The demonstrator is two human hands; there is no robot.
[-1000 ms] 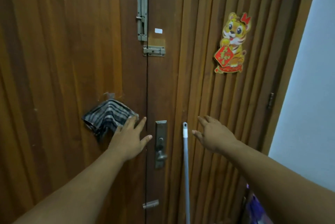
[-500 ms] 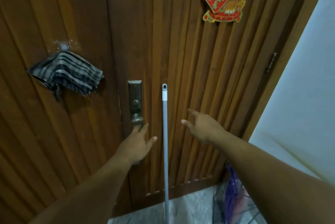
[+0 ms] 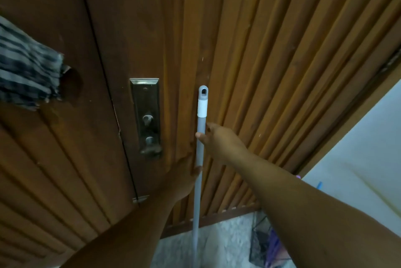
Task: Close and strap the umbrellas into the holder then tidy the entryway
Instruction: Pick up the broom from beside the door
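Right hand [image 3: 221,144] grips grey pole [image 3: 200,148] nr top, w/ left hand [image 3: 182,178] open beside it; looks light, stiff, smooth.

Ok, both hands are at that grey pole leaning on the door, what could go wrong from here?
1. The right hand and left hand meet the grey pole mostly with thumbs showing; if the grip is loose, the pole might slide along the ribbed door.
2. Its lower end is out of view, so lifting could snag the wire rack on the floor.
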